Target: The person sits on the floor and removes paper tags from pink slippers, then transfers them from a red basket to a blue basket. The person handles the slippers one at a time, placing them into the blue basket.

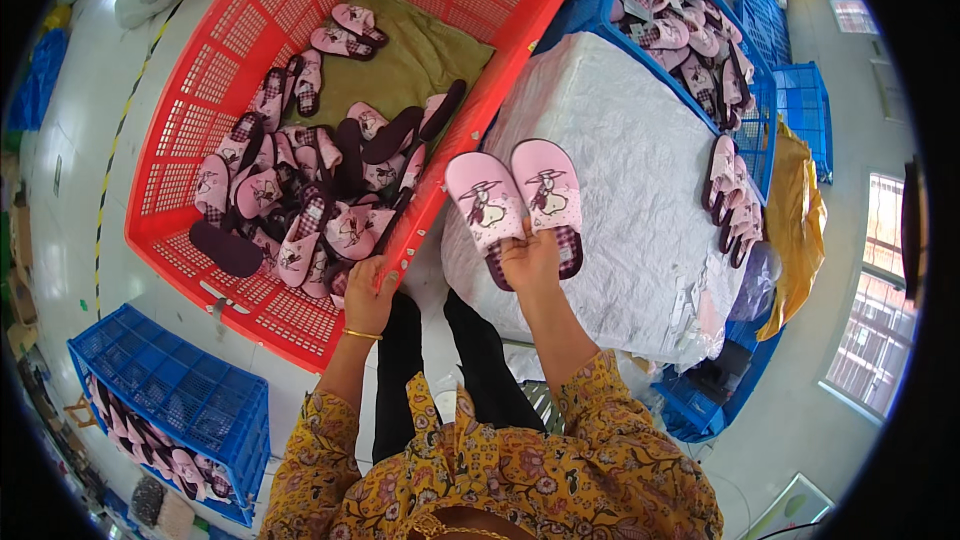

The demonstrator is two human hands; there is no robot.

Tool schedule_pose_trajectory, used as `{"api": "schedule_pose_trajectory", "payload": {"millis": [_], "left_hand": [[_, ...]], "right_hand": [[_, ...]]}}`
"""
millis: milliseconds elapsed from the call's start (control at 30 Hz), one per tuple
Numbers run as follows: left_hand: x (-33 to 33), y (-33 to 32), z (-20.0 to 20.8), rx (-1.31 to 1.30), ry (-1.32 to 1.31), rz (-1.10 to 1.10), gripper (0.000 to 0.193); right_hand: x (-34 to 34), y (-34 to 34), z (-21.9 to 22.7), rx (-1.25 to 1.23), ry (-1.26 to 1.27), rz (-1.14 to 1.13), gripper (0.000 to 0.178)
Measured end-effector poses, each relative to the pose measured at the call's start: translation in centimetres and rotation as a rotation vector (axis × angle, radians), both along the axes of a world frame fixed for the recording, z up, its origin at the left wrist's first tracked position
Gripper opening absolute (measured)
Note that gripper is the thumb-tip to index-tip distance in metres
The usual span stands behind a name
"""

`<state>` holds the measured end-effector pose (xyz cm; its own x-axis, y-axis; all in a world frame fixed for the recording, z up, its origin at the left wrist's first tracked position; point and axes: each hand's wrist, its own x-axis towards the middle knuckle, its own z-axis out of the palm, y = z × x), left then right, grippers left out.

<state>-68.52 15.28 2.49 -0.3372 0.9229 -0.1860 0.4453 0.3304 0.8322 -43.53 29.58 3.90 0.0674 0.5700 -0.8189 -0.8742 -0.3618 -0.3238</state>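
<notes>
My right hand [530, 258] is closed on a pair of pink slippers [512, 195] by their checked inner soles. They have a cartoon dog print, lie side by side with toes pointing away from me, and are held up over a white-covered surface [610, 150]. At the near right corner of a large red plastic basket [420, 230], my left hand [368, 295] is closed over the rim, close to some slippers. Inside that basket, many more slippers [262, 190] lie in a jumbled pile, some with dark soles up.
Brownish-green cloth [430, 40] lines part of the red basket. A blue crate [690, 35] full of slippers stands at the far right, with a row of slippers [735, 200] beside it. Another blue crate [165, 380] with slippers is at the lower left. Yellow sheeting [797, 220] hangs at the right.
</notes>
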Motion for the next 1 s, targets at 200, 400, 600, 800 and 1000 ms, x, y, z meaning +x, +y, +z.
{"api": "schedule_pose_trajectory", "payload": {"millis": [200,400,600,800,1000], "left_hand": [[1.1,-0.7,-0.9,-0.043,0.019,0.025,0.021],[-4.6,-1.3,-7.5,-0.177,-0.004,0.214,0.018],[-11.0,-3.0,-14.3,-0.436,0.308,0.303,0.023],[-13.5,-3.1,-15.2,-0.353,0.492,0.446,0.021],[-17.3,-8.2,-16.2,-0.360,0.331,0.652,0.022]], "right_hand": [[2.6,0.7,3.6,-0.231,-0.101,0.143,0.034],[7.4,-2.2,3.0,0.143,-0.832,0.617,0.027],[5.5,3.3,0.9,0.012,-1.071,0.789,0.026],[5.4,3.5,0.3,0.139,-1.111,0.489,0.041],[-2.8,3.6,4.6,0.756,-1.458,0.892,0.027]]}}
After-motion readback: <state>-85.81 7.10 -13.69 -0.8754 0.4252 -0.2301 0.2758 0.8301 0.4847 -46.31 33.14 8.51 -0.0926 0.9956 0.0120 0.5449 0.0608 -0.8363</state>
